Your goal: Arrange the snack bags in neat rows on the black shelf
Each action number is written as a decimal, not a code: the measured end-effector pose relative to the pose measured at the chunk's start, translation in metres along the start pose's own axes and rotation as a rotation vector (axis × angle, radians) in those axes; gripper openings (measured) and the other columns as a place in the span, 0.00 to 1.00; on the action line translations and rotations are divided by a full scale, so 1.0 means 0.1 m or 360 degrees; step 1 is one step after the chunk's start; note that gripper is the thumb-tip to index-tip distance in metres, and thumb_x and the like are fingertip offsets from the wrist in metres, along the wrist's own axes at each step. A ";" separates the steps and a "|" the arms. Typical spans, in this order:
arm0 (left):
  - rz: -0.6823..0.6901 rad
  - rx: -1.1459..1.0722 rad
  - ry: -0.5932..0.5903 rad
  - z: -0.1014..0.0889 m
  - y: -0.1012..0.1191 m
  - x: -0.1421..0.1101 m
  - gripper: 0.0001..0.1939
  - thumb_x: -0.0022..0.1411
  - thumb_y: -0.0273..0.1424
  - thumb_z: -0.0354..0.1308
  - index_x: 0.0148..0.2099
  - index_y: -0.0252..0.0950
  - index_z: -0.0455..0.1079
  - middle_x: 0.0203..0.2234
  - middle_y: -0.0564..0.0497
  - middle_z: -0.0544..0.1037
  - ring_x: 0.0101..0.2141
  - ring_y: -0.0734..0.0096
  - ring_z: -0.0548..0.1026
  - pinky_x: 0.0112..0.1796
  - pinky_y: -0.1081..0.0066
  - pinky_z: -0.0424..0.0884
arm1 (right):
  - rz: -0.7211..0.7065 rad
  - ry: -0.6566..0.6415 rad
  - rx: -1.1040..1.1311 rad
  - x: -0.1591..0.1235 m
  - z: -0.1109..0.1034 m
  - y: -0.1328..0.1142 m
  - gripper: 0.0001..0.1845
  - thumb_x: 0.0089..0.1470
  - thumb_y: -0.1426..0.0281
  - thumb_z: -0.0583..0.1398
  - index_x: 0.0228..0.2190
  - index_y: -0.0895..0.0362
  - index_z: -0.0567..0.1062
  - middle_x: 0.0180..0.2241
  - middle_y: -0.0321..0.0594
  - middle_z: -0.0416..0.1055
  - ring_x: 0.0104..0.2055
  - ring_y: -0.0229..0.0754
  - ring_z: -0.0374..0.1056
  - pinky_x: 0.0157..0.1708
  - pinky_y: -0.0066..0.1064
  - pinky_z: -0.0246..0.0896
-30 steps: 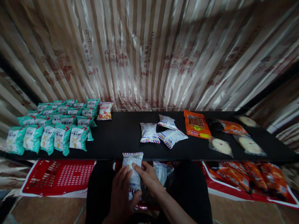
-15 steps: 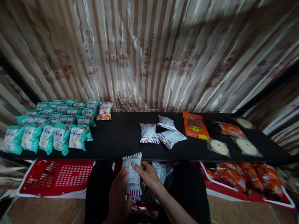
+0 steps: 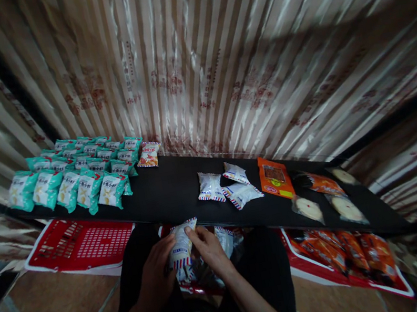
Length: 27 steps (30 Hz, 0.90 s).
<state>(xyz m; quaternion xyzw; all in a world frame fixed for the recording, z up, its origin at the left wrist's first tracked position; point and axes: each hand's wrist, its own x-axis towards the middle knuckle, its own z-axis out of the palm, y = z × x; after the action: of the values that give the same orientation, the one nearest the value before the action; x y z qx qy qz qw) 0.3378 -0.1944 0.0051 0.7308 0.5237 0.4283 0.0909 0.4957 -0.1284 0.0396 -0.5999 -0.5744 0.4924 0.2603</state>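
Between my knees, a white snack bag [image 3: 181,247] with red and blue striped ends is held in both hands. My left hand [image 3: 157,266] is wrapped around its left side. The fingers of my right hand [image 3: 206,247] grip its upper right edge, the thumb on the front. Below and beside it, more striped bags [image 3: 225,239] lie in a container between my legs, partly hidden by my hands. Up on the black shelf [image 3: 157,186], several similar white bags [image 3: 210,186] lie face down near the middle.
Rows of teal snack bags [image 3: 112,189] stand at the shelf's left, beside a red and white bag [image 3: 148,154]. To the right lie an orange packet [image 3: 275,178] and round pale packs [image 3: 307,208]. Under the shelf are a red basket [image 3: 87,245] and another holding orange packets [image 3: 350,249].
The bag in my hands has tilted and moved slightly left and down, its top leaning right. My left hand has shifted with it. The whole view has moved a little.
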 end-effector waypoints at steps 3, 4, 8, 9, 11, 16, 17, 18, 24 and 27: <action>-0.0114 -0.0043 -0.0042 -0.06 -0.02 0.01 0.24 0.56 0.25 0.52 0.55 0.40 0.59 0.48 0.47 0.72 0.49 0.64 0.70 0.48 0.63 0.69 | -0.0071 0.0013 -0.0274 0.00 -0.03 0.00 0.27 0.49 0.46 0.50 0.18 0.55 0.67 0.18 0.35 0.66 0.23 0.37 0.63 0.24 0.27 0.51; -0.0151 -0.0065 -0.0063 -0.08 -0.02 0.01 0.22 0.57 0.27 0.52 0.55 0.40 0.60 0.48 0.47 0.72 0.48 0.65 0.70 0.47 0.64 0.69 | -0.0083 0.0007 -0.0345 0.00 -0.04 0.00 0.27 0.50 0.46 0.50 0.17 0.55 0.67 0.18 0.35 0.67 0.23 0.37 0.63 0.24 0.27 0.50; -0.0313 -0.0162 -0.0160 -0.15 -0.03 0.06 0.19 0.57 0.31 0.55 0.52 0.41 0.65 0.45 0.48 0.74 0.46 0.66 0.72 0.46 0.66 0.71 | -0.0083 0.0043 -0.0591 -0.03 -0.07 -0.01 0.29 0.50 0.45 0.49 0.14 0.54 0.69 0.16 0.38 0.68 0.22 0.39 0.63 0.25 0.29 0.47; -0.0362 -0.0192 -0.0193 -0.16 -0.03 0.06 0.18 0.57 0.32 0.55 0.51 0.41 0.65 0.45 0.48 0.75 0.45 0.66 0.73 0.45 0.66 0.71 | -0.0087 0.0063 -0.0680 -0.04 -0.07 -0.01 0.29 0.49 0.45 0.49 0.14 0.53 0.69 0.16 0.40 0.68 0.22 0.40 0.64 0.25 0.29 0.48; -0.0474 -0.0264 -0.0270 -0.17 -0.05 0.07 0.18 0.55 0.32 0.56 0.50 0.40 0.67 0.43 0.48 0.76 0.43 0.66 0.74 0.44 0.66 0.71 | -0.0104 0.0099 -0.0865 -0.05 -0.08 -0.02 0.29 0.49 0.45 0.50 0.15 0.53 0.70 0.15 0.42 0.68 0.22 0.42 0.64 0.26 0.31 0.48; -0.0796 -0.0522 -0.0461 -0.21 -0.07 0.11 0.19 0.53 0.34 0.57 0.49 0.37 0.69 0.42 0.49 0.77 0.41 0.64 0.74 0.44 0.68 0.70 | -0.0433 0.0148 -0.0896 -0.07 -0.10 -0.03 0.22 0.52 0.51 0.52 0.22 0.54 0.72 0.23 0.43 0.70 0.28 0.43 0.65 0.31 0.32 0.53; -0.0843 -0.0587 -0.0498 -0.22 -0.07 0.13 0.19 0.53 0.34 0.57 0.49 0.37 0.70 0.41 0.50 0.77 0.41 0.64 0.75 0.43 0.68 0.70 | -0.0535 0.0137 -0.0794 -0.07 -0.10 -0.03 0.21 0.53 0.53 0.51 0.24 0.55 0.73 0.25 0.43 0.70 0.31 0.43 0.65 0.33 0.31 0.54; -0.0878 -0.0650 -0.0535 -0.25 -0.07 0.16 0.19 0.52 0.34 0.57 0.48 0.38 0.70 0.41 0.51 0.78 0.40 0.64 0.75 0.43 0.69 0.70 | -0.0618 0.0106 -0.0670 -0.07 -0.10 -0.04 0.21 0.54 0.54 0.50 0.26 0.55 0.73 0.27 0.42 0.70 0.33 0.43 0.65 0.35 0.31 0.54; -0.0910 -0.0946 -0.0816 -0.41 -0.05 0.39 0.19 0.52 0.34 0.56 0.47 0.35 0.71 0.38 0.53 0.78 0.38 0.64 0.74 0.40 0.72 0.69 | -0.0633 -0.0451 -0.0113 -0.08 -0.11 -0.09 0.23 0.59 0.57 0.43 0.33 0.54 0.73 0.33 0.38 0.71 0.37 0.40 0.64 0.39 0.29 0.56; -0.0864 -0.0949 -0.0881 -0.46 -0.06 0.48 0.19 0.52 0.36 0.55 0.46 0.34 0.71 0.36 0.52 0.78 0.37 0.65 0.73 0.38 0.74 0.68 | -0.0636 -0.0562 -0.0165 -0.10 -0.09 -0.10 0.19 0.57 0.57 0.48 0.31 0.54 0.72 0.28 0.34 0.69 0.31 0.38 0.62 0.33 0.27 0.55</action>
<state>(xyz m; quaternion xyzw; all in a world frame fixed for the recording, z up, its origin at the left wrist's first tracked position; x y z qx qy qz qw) 0.3052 -0.1654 0.0556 0.5964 0.5061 0.3099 0.5405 0.5013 -0.1338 0.0546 -0.3921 -0.7423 0.4982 0.2170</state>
